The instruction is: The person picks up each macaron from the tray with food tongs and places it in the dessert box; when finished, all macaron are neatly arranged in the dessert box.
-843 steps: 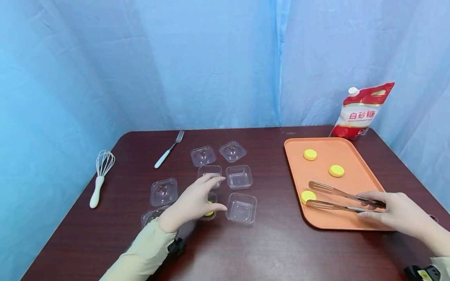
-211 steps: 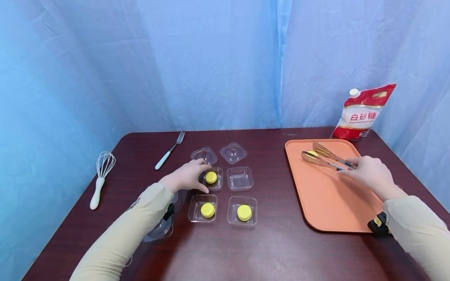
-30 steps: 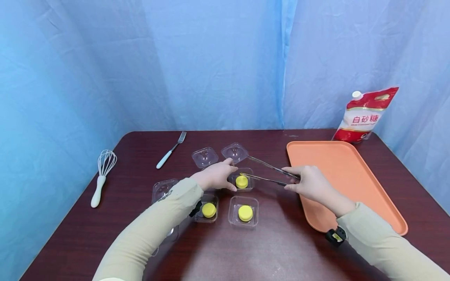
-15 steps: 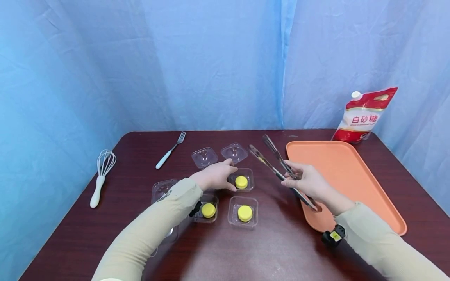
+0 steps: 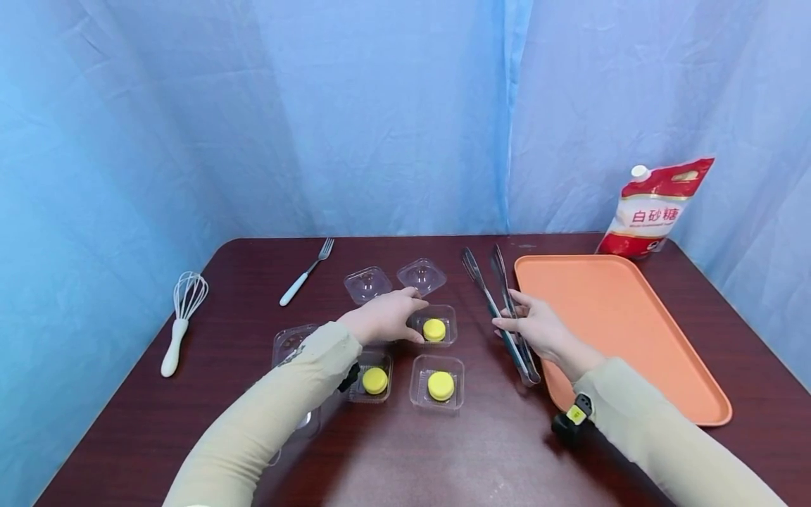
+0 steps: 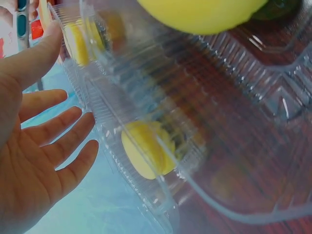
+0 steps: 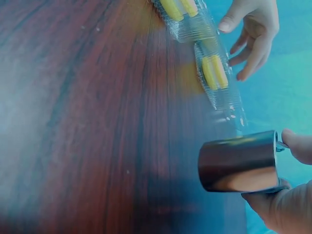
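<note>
My left hand (image 5: 389,317) is held with loose, spread fingers by the back right clear plastic box (image 5: 451,331), thumb and fingertips right at its left side. A yellow macaron (image 5: 434,329) sits in that box. In front of it, another clear box (image 5: 457,398) holds a macaron (image 5: 441,386). Beside that, a third macaron (image 5: 374,380) lies in a box partly under my left wrist. My left forearm hides the box behind it. Between boxes and tray, my right hand (image 5: 538,331) grips metal tongs (image 5: 480,282), tips apart and pointing toward the back, with nothing between them.
The orange tray (image 5: 624,338) lies right of the tongs, with a sugar pouch (image 5: 652,211) behind it. Clear domed lids (image 5: 367,285) lie at the back, others under the left forearm. A fork (image 5: 307,272) and a whisk (image 5: 180,320) lie left.
The macarons have gone from the tray into the boxes. In the last second, my right hand swung the tongs away from the back right box and lowered them beside the tray; the left hand barely moved.
</note>
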Demonstrator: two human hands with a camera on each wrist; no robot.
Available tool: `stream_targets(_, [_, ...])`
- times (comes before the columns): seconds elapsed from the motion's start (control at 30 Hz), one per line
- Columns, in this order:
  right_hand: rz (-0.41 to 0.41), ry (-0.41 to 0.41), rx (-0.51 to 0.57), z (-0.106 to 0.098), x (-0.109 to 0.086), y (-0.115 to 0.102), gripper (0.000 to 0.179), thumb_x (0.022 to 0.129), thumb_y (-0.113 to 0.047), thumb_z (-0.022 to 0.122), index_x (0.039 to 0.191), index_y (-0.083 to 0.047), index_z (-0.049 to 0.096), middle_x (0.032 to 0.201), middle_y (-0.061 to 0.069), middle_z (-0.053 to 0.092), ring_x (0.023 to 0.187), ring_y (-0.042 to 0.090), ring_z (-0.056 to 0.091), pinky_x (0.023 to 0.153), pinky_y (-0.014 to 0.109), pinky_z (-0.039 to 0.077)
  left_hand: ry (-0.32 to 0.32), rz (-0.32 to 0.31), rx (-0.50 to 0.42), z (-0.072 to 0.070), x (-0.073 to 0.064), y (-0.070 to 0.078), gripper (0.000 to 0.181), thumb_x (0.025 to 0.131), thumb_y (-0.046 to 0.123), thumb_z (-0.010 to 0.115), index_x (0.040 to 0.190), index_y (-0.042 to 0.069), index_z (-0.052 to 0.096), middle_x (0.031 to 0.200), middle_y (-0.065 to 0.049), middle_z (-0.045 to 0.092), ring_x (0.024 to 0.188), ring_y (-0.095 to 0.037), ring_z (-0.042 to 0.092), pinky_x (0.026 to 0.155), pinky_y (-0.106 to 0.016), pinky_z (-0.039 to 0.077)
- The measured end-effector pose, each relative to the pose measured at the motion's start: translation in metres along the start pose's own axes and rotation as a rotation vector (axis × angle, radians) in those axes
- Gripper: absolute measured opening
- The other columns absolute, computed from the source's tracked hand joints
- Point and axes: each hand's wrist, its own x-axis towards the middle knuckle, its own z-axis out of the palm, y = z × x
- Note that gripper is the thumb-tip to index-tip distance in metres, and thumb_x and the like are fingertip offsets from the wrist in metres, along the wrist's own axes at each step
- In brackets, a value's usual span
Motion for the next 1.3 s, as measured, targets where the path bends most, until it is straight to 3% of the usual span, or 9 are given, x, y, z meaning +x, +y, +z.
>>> stream_targets(0.23, [0.042, 0.031, 0.054, 0.009, 0.01, 0.004, 0.078, 0.092, 0.001, 0.056, 0.15, 0.003, 0.004, 0.128, 0.031, 0.044, 0.08, 0.005, 0.062, 0.063, 0.02, 0.05, 0.049, -0.005, -0.036, -0.007, -0.009, -0.002, 0.065, 0.084, 0.034, 0.071, 0.138, 0.005, 0.048, 0.134, -0.013, 0.048, 0.116, -0.023, 0.055, 0.099, -0.037, 0.046])
stream_targets(0.37, [0.065, 0.043, 0.067, 0.015, 0.012, 0.006, 0.079, 0.091, 0.005, 0.056, 0.15, 0.004, 0.003, 0.123, 0.028, 0.045, 0.077, 0.002, 0.06, 0.064, 0.019, 0.052, 0.073, 0.003, -0.053, -0.011, -0.016, -0.005, 0.064, 0.086, 0.033, 0.07, 0.139, 0.005, 0.047, 0.136, -0.012, 0.047, 0.107, -0.021, 0.057, 0.093, -0.036, 0.048])
stream_targets(0.57, [0.077, 0.042, 0.064, 0.019, 0.013, 0.007, 0.082, 0.09, 0.006, 0.056, 0.15, 0.004, 0.001, 0.127, 0.033, 0.04, 0.072, 0.003, 0.059, 0.063, 0.017, 0.053, 0.089, -0.021, -0.08, -0.018, -0.029, -0.01, 0.064, 0.086, 0.03, 0.069, 0.139, 0.004, 0.046, 0.135, -0.013, 0.047, 0.099, -0.023, 0.059, 0.088, -0.036, 0.049])
stream_targets(0.67, [0.074, 0.053, 0.012, 0.02, 0.014, 0.006, 0.084, 0.088, 0.005, 0.059, 0.15, 0.004, 0.003, 0.115, 0.028, 0.046, 0.066, 0.004, 0.057, 0.061, 0.018, 0.052, 0.097, -0.027, -0.074, -0.02, -0.034, -0.012, 0.063, 0.087, 0.031, 0.069, 0.139, 0.004, 0.047, 0.135, -0.013, 0.048, 0.105, -0.023, 0.058, 0.091, -0.036, 0.049])
stream_targets(0.83, [0.05, 0.072, -0.173, 0.019, 0.017, 0.005, 0.086, 0.085, -0.001, 0.066, 0.149, 0.006, 0.01, 0.087, 0.01, 0.053, 0.06, 0.006, 0.055, 0.06, 0.022, 0.054, 0.102, -0.027, -0.064, -0.02, -0.041, -0.014, 0.063, 0.086, 0.033, 0.069, 0.139, 0.004, 0.047, 0.135, -0.012, 0.049, 0.111, -0.021, 0.057, 0.095, -0.036, 0.048])
stream_targets(1.03, [0.034, 0.081, -0.358, 0.015, 0.017, 0.003, 0.085, 0.084, -0.009, 0.07, 0.148, 0.007, 0.016, 0.078, 0.009, 0.055, 0.061, 0.009, 0.059, 0.064, 0.031, 0.057, 0.117, -0.012, -0.062, -0.021, -0.048, -0.016, 0.062, 0.086, 0.032, 0.07, 0.137, 0.003, 0.049, 0.132, -0.012, 0.051, 0.111, -0.022, 0.058, 0.093, -0.037, 0.048])
stream_targets(1.1, [0.028, 0.08, -0.395, 0.015, 0.016, 0.002, 0.085, 0.084, -0.011, 0.07, 0.148, 0.007, 0.017, 0.085, 0.017, 0.059, 0.06, 0.011, 0.06, 0.063, 0.032, 0.057, 0.122, -0.007, -0.048, -0.021, -0.05, -0.016, 0.062, 0.086, 0.032, 0.07, 0.136, 0.002, 0.05, 0.132, -0.013, 0.051, 0.112, -0.023, 0.057, 0.094, -0.037, 0.048])
stream_targets(1.17, [0.029, 0.077, -0.421, 0.014, 0.016, 0.001, 0.085, 0.084, -0.012, 0.07, 0.148, 0.007, 0.017, 0.105, 0.027, 0.059, 0.06, 0.013, 0.062, 0.062, 0.032, 0.057, 0.127, -0.005, -0.034, -0.02, -0.052, -0.017, 0.061, 0.086, 0.033, 0.069, 0.136, 0.002, 0.05, 0.132, -0.013, 0.051, 0.113, -0.023, 0.057, 0.095, -0.038, 0.048])
stream_targets(1.3, [0.037, 0.064, -0.437, 0.013, 0.015, 0.0, 0.086, 0.084, -0.012, 0.07, 0.148, 0.006, 0.016, 0.142, 0.034, 0.033, 0.064, 0.017, 0.066, 0.061, 0.032, 0.057, 0.131, -0.005, -0.03, -0.019, -0.054, -0.019, 0.061, 0.086, 0.033, 0.069, 0.136, 0.003, 0.05, 0.133, -0.014, 0.05, 0.114, -0.024, 0.056, 0.095, -0.039, 0.048])
